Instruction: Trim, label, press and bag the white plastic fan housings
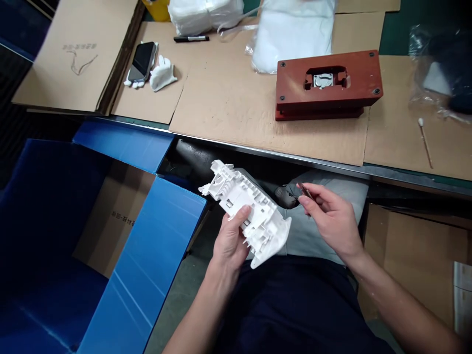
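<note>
- Seemingly mid-handwork: at centre frame, the left hand (pixel 229 241) grips a white part (pixel 261 212).
- Right of centre, the right hand (pixel 335 220) pinches a small brown object (pixel 306 191); next likely needs careful aim.

Surface (pixel 224 98) bright, evenly lit; deep shadow beneath it; pale glare streaks on blue box (pixel 147 265), interior dim; upper corners dark; white part (pixel 254 205) bright, fairly sharp.

- On the brown panel (pixel 99 231) inside the blue box (pixel 147 255), I read "科技-回收", its first characters unclear.
- On the cardboard sheet (pixel 66 71) at upper left, I see print too faint to read.
</note>
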A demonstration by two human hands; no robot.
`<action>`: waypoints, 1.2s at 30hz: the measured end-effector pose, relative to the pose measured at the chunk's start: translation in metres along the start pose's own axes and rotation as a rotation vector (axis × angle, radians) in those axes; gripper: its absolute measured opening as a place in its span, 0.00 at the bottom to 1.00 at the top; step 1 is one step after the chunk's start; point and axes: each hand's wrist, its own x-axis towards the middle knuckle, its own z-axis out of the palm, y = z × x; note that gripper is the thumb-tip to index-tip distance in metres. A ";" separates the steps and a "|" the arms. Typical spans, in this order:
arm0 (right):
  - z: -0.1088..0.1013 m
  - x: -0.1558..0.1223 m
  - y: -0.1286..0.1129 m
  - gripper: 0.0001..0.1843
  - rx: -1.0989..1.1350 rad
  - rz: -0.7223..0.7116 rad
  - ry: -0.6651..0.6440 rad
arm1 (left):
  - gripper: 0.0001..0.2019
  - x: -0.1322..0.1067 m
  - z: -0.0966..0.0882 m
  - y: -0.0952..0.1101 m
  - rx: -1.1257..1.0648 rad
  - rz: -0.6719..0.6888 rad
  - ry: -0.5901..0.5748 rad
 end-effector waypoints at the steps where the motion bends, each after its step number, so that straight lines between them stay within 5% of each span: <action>1: 0.002 -0.004 0.002 0.16 0.008 0.033 0.016 | 0.18 0.001 0.002 0.001 -0.007 0.017 0.041; 9: 0.014 -0.031 -0.028 0.19 -0.189 -0.054 -0.047 | 0.34 -0.001 0.014 0.000 0.003 0.385 -0.021; 17: 0.025 -0.037 -0.043 0.19 -0.450 -0.214 -0.017 | 0.40 -0.008 0.014 -0.005 0.070 0.615 0.117; 28: 0.027 -0.039 -0.041 0.16 -0.427 -0.275 -0.003 | 0.38 -0.013 0.014 -0.005 0.068 0.601 0.133; 36: 0.026 -0.036 -0.040 0.25 -0.431 -0.256 0.031 | 0.38 -0.015 0.018 -0.006 0.067 0.615 0.116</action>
